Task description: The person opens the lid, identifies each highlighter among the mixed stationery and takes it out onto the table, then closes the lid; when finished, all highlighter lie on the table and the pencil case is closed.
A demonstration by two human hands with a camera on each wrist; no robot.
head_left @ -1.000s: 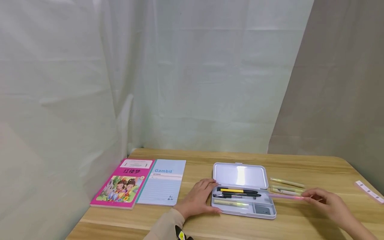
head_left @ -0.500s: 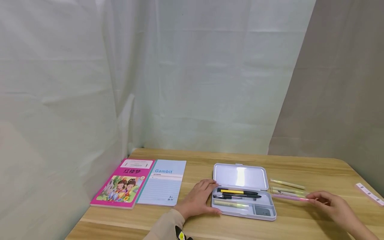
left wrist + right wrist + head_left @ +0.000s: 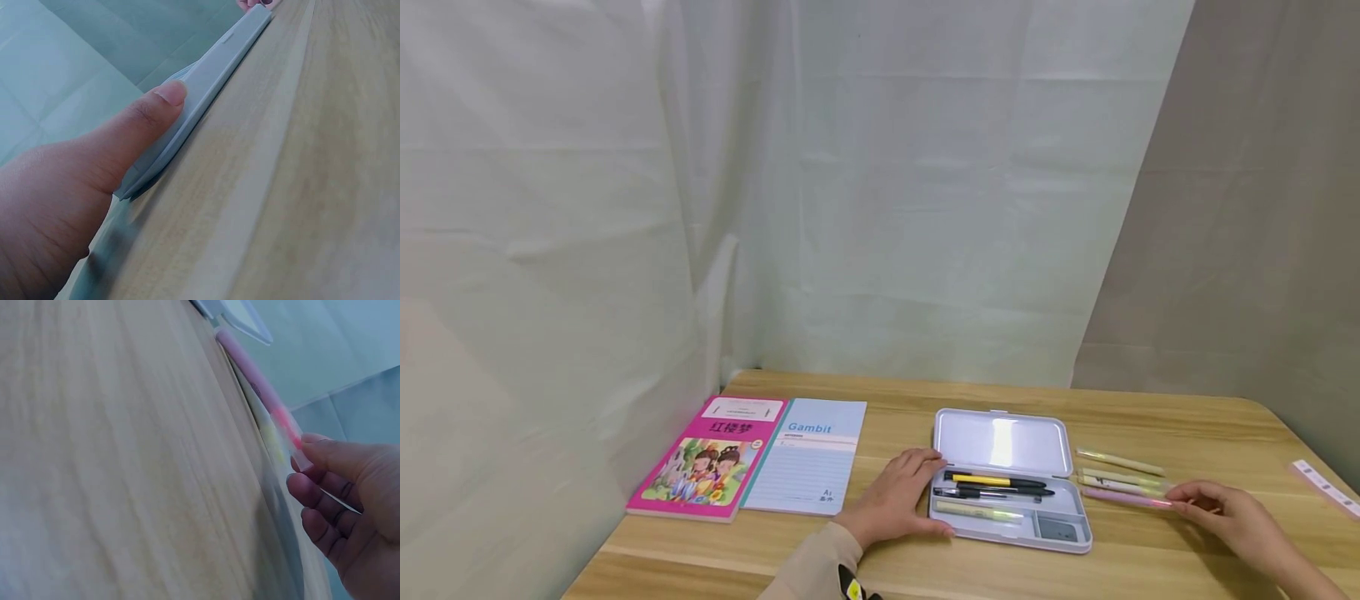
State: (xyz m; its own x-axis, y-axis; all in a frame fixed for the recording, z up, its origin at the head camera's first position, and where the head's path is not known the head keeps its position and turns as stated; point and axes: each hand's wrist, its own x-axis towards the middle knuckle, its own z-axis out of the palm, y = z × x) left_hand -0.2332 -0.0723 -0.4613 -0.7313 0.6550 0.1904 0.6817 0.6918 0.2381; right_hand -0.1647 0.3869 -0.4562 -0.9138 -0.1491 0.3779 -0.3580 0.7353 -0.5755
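"Where's the pink highlighter [image 3: 1123, 498]?"

"Three o'clock from the pencil case [image 3: 1063, 498], pinched between fingers [image 3: 305, 489] of the right hand [image 3: 1240, 523] (tabletop [image 3: 1037, 577] stretches toward six); the left hand [image 3: 895, 497] grips the case's nine-o'clock edge."

Curtained-off study spot, sheet [image 3: 917, 192] at twelve o'clock, desk [image 3: 898, 425] at six, notebook [image 3: 805, 458] at seven, pen case [image 3: 1067, 502] at five

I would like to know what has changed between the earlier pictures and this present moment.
The right hand has moved the pink pen rightward, away from the open pencil case, and still pinches it; nothing new was taken or let go. The left hand stays against the case; the pale pens, pink book and blue notebook stay where they were.
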